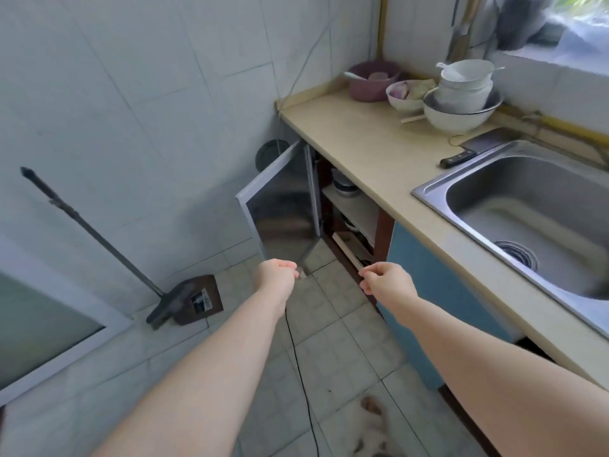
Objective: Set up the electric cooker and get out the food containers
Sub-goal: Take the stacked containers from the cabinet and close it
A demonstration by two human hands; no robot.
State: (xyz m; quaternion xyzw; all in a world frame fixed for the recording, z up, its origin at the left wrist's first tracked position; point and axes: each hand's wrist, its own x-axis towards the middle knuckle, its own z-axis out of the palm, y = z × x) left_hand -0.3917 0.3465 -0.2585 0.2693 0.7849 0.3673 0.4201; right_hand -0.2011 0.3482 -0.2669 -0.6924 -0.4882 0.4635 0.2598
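1. Beige surface [346,133] is running along the right side, carrying one steel sink [428,189], one black-handled cleaver [474,146], one purple pot [372,84], one pink bowl [403,95] and one stack of white bowls [461,97], at least three deep.
2. Below that surface, one metal-framed cabinet door [280,209] is standing swung out to the left, while one blue door [438,291] just beside the opening is sitting closed.
3. Two shelves are showing inside the open cabinet [382,232]. The upper one is holding one small pile of stacked dishes [342,188]. The lower one is holding dark items too dim to count.
4. Two bare arms are reaching forward and down towards the opening, well apart from each other.
5. The left hand [278,272] is hovering at the door's lower corner. Its fingers [290,266] are clenching the end of one black cord [296,354], which is trailing from under the wrist across the floor tiles to the bottom edge.
6. The right hand [385,282] is hanging in front of the cabinet's lower shelf with fingers loosely curled and thumb meeting forefinger. Whether they are pinching anything, I cannot tell.
7. One long-handled dustpan [194,300] is leaning against the tiled wall on the left.
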